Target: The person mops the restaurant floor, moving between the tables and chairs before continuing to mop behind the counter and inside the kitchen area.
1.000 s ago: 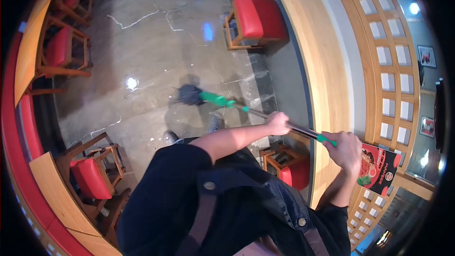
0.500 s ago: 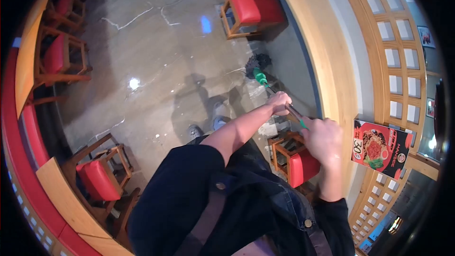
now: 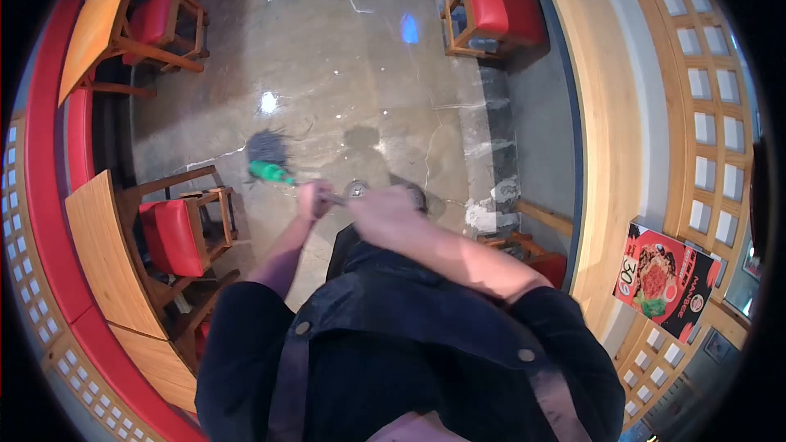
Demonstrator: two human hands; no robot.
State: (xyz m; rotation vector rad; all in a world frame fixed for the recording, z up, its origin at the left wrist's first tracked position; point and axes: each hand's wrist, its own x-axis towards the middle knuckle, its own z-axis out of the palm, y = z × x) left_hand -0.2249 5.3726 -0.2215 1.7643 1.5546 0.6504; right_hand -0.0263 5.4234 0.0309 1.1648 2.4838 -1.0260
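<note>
A mop (image 3: 270, 170) with a green socket and a dark stringy head lies across the concrete floor (image 3: 368, 106), left of my feet. My left hand (image 3: 313, 199) is wrapped round its handle near the green socket. Farther up the handle, close in front of my body, my right hand (image 3: 385, 214) is closed on it, slightly blurred. The dark strands touch the floor beside a pale crack. Most of the handle's upper end is hidden by my right hand and forearm.
On the left stand a red-seated chair (image 3: 173, 237) and a wooden table (image 3: 115, 254), with a red bench (image 3: 49, 196) behind. A red stool (image 3: 499, 4) stands at the upper right by the wooden counter (image 3: 610, 115). A food poster (image 3: 665, 278) hangs at right.
The mop head has swept from beside the right counter across the floor to the left. Both hands have swung left with the handle, still gripping it. The view has shifted too.
</note>
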